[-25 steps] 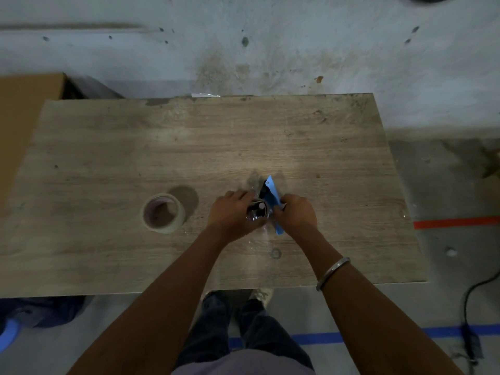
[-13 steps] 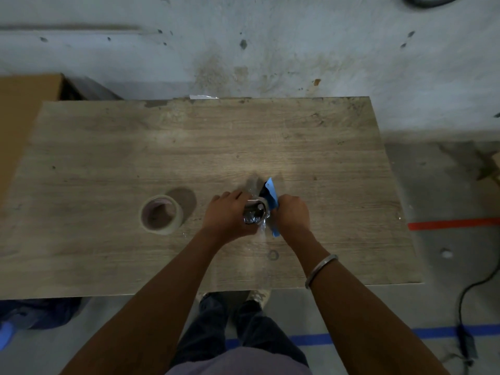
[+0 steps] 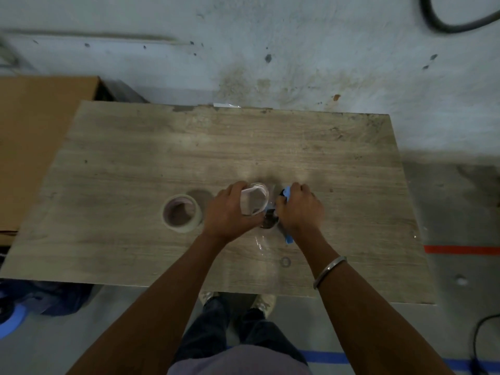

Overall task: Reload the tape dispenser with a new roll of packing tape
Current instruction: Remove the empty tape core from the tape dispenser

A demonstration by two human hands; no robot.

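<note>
Gripping a pale ring (image 3: pixel 253 202), seemingly a tape core or spent roll, the left hand (image 3: pixel 230 212) held it just beside the blue tape dispenser (image 3: pixel 286 194), round which the right hand (image 3: pixel 299 209) was curled. Whether the ring was coming off or going on could not be told. A full-looking tape roll (image 3: pixel 181 213) lay on the desk (image 3: pixel 270 147), outboard of the left hand, judged not yet loaded.

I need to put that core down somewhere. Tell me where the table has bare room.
The table's whole far half is bare, from the hands to the back edge. So is the right end, beyond the right hand. The left end past the tape roll is free too. It is crowded mid-front: the left hand grips the core, the right the dispenser.
</note>
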